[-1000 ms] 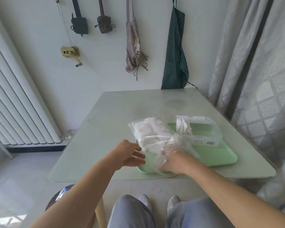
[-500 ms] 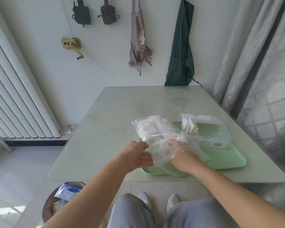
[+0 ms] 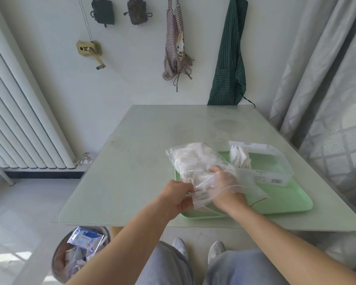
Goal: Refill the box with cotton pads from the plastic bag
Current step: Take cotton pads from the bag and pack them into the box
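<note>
The worktop (image 3: 144, 161) under my arms is a pale green-grey slab pushed against a white wall, with a ribbed radiator (image 3: 19, 124) far off to the left of my left hand and grey curtains (image 3: 321, 79) beyond my right. Two aprons (image 3: 230, 58) hang on the wall straight ahead. Down by my left elbow, on the floor, a waste bin (image 3: 78, 256) holds crumpled packaging.

A green tray (image 3: 286, 200) sits under and to the right of my right hand — it keeps the loose things together near the worktop's edge.

The plastic bag (image 3: 195, 161) rises just ahead of both hands, its bulk of cotton pads (image 3: 193, 155) bunched at the far end. My left hand (image 3: 177, 196) is closed in a pinch on the near lip of the bag, holding the mouth open and steady. My right hand (image 3: 224, 186) is pushed inside through that mouth, fingers curled around a clump of pads; through the film I judge it closed on them, though how many it has I cannot tell.

The box (image 3: 263, 167) lies just beyond my right hand on the tray, clear and open, a small upright stack of pads at its left end — most of it looks unfilled, so I judge the refill is at an early stage.
</note>
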